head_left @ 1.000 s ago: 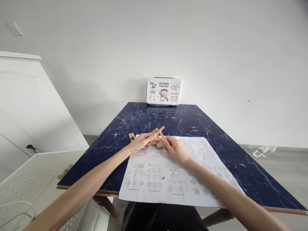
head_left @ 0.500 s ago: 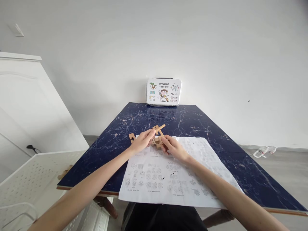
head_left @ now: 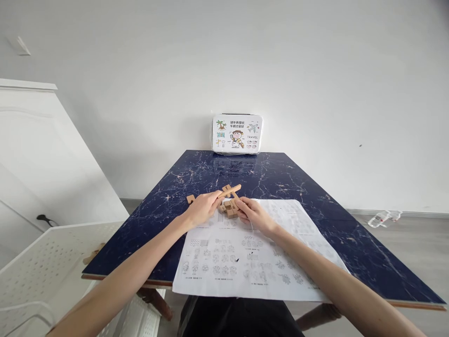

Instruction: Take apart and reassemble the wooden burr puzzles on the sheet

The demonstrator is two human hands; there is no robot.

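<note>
My left hand is closed on a light wooden stick, whose free end points up to the right. My right hand pinches a second wooden piece, which crosses just below the first; whether the two touch I cannot tell. Between the hands, a small cluster of wooden blocks rests on the printed sheet. Behind the sticks lies a wooden piece with a dark mark. Another wooden piece lies beyond my left hand, partly hidden by it.
A white case with cartoon prints leans on the wall at the back of the dark blue marbled table. A white perforated cart stands at the left, with wooden pieces on it. Clear plastic bottles lie on the floor at the right.
My left hand has shifted slightly left and down, and more of the stick shows beyond its fingers. The block cluster between the hands is more visible. The view has shifted a little.
</note>
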